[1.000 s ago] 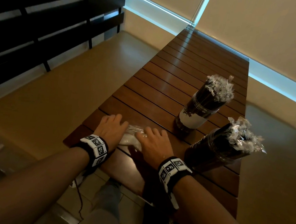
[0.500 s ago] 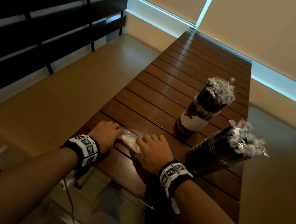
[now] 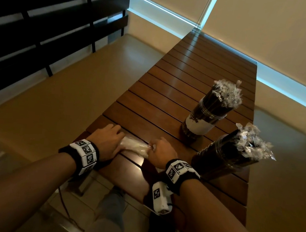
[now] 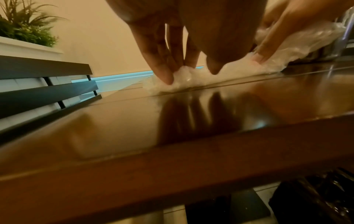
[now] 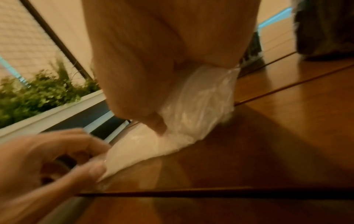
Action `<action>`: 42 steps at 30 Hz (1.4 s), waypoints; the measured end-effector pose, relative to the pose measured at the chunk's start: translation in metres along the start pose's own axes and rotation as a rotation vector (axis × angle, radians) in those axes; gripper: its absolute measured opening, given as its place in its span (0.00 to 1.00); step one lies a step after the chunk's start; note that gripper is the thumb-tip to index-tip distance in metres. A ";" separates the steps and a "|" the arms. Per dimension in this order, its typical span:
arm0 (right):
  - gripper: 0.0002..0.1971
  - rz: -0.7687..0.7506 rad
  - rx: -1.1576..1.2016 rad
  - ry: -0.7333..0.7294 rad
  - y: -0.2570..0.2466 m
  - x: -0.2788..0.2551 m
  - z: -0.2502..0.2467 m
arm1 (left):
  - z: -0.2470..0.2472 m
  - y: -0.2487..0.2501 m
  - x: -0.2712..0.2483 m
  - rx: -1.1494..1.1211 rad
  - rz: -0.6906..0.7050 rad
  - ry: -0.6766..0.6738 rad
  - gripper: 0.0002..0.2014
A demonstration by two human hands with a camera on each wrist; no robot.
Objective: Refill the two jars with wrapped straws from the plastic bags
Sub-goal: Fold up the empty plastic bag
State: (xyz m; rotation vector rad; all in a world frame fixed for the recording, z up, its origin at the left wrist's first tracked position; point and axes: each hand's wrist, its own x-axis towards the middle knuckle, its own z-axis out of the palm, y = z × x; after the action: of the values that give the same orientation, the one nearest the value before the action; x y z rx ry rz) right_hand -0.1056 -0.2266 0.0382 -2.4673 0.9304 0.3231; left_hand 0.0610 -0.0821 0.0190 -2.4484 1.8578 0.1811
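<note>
A crumpled clear plastic bag [image 3: 134,147] is held on the near end of the slatted wooden table [image 3: 169,91], low in the centre of the head view. It is bunched between the two hands. The left hand [image 3: 106,141] is seen at the bag's left end with its fingers curled down onto the plastic; in the left wrist view its fingertips [image 4: 164,75] are pressed into the white film against the table top. The right hand [image 3: 161,151] is closed round the bag's right end, and in the right wrist view the plastic [image 5: 199,103] is seen gathered in its grip, emerging below the curled fingers. Whether any straws are left inside the bag cannot be told.

To the right of the hands, at centre right of the head view, two jars are seen packed with dark wrapped straws whose clear wrapper ends stick out at the top. The farther jar [image 3: 202,118], with a white label, is stood on the table above and right of the right hand. The nearer jar [image 3: 221,156] is set lower right, just beside that hand's wrist band [image 3: 180,171].

A green plant in a white planter [image 4: 26,30] is visible at the upper left of the left wrist view.
</note>
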 end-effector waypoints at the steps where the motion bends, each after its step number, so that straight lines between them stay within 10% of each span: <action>1: 0.05 -0.030 0.042 -0.011 0.001 -0.002 -0.001 | 0.001 -0.003 -0.004 0.002 0.002 -0.017 0.26; 10: 0.06 -0.292 0.168 0.065 -0.029 -0.019 -0.020 | -0.035 0.004 0.018 -0.517 -0.355 0.120 0.09; 17: 0.11 -0.192 0.154 0.217 -0.016 -0.026 -0.043 | -0.092 0.019 0.020 -1.767 -0.288 -0.011 0.14; 21: 0.03 -0.215 0.050 0.369 -0.015 -0.022 -0.047 | -0.097 0.032 0.022 -1.429 -0.056 0.025 0.20; 26: 0.10 -0.185 -0.090 0.466 -0.010 -0.031 -0.050 | -0.095 0.039 0.027 -1.279 -0.140 0.278 0.07; 39: 0.14 -0.282 0.175 0.634 0.000 -0.050 -0.050 | -0.108 0.058 0.023 -1.483 -0.218 -0.339 0.17; 42: 0.12 -0.312 0.240 0.589 0.005 -0.058 -0.048 | -0.108 0.064 0.023 -1.324 -0.137 -0.294 0.19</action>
State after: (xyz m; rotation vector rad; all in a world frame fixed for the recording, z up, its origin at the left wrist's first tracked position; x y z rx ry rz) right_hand -0.1495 -0.2227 0.0991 -2.4586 0.7187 -0.6140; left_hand 0.0110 -0.1344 0.1243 -2.8153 1.5961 2.1992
